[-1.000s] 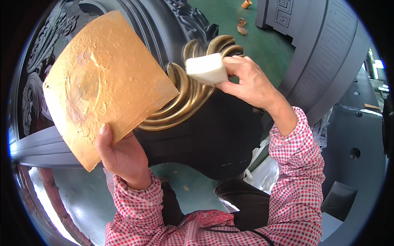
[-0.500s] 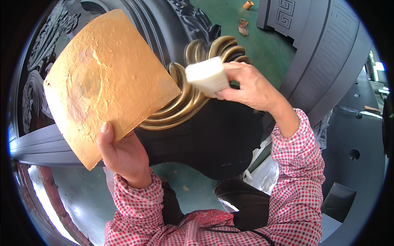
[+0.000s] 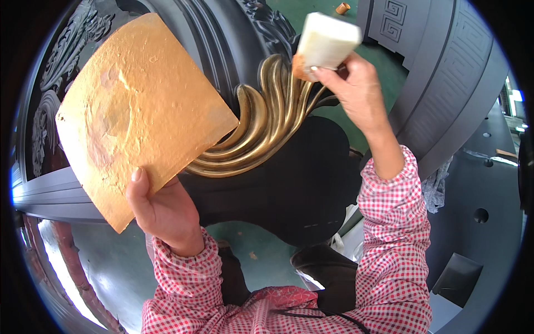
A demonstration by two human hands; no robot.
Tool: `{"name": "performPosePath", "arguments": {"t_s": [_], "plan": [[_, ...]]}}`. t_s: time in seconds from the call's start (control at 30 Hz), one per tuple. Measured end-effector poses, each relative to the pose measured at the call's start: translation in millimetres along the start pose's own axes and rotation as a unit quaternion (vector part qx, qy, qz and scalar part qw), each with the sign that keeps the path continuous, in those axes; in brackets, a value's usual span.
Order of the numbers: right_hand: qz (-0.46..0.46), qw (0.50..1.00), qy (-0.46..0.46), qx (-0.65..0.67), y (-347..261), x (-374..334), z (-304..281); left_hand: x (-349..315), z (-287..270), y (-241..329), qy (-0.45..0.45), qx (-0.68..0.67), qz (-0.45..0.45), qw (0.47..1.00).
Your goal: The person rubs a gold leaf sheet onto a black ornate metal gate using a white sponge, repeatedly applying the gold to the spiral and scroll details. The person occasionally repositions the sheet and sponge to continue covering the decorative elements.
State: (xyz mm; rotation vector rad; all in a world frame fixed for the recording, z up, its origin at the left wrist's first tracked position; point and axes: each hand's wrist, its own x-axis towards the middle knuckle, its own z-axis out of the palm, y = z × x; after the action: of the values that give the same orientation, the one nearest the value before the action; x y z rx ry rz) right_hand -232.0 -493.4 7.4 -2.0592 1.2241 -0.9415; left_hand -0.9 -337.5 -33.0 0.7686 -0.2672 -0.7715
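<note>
My left hand grips the lower edge of a squarish board coated in gold paint, thumb on top. The paint is ridged and has a duller patch at its left part. My right hand pinches a white sponge block, whose lower left corner is stained orange-gold. The sponge is over the far end of a carved leaf scroll with a gold finish; whether they touch I cannot tell. That scroll curves along a black furniture piece, and the board hides its left end.
Dark carved relief lies to the left. A grey panel with fretwork stands at the right, beside a dark surface with round holes. Clear plastic wrap hangs between them. A small orange-brown cylinder lies on the green floor.
My right hand has moved the sponge up and to the right, tilting it so the stained corner shows. More of the gold scroll is uncovered. My left hand and the board have barely shifted.
</note>
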Motion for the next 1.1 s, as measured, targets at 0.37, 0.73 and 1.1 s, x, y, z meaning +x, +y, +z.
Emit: {"name": "performPosePath", "arguments": {"t_s": [0.37,0.73,1.1], "plan": [[0.0,1.0,0.0,0.002,-8.2,14.7,16.7,2.9,-0.3,1.4,0.032,0.008,0.02,0.999],[-0.087,0.989,0.031,-0.111,5.3,24.5,44.0,4.1,-3.5,3.5,0.038,0.011,0.008,0.999],[-0.139,0.955,0.058,-0.256,6.6,27.8,48.8,3.0,-3.3,5.7,0.035,0.007,-0.002,0.999]]}}
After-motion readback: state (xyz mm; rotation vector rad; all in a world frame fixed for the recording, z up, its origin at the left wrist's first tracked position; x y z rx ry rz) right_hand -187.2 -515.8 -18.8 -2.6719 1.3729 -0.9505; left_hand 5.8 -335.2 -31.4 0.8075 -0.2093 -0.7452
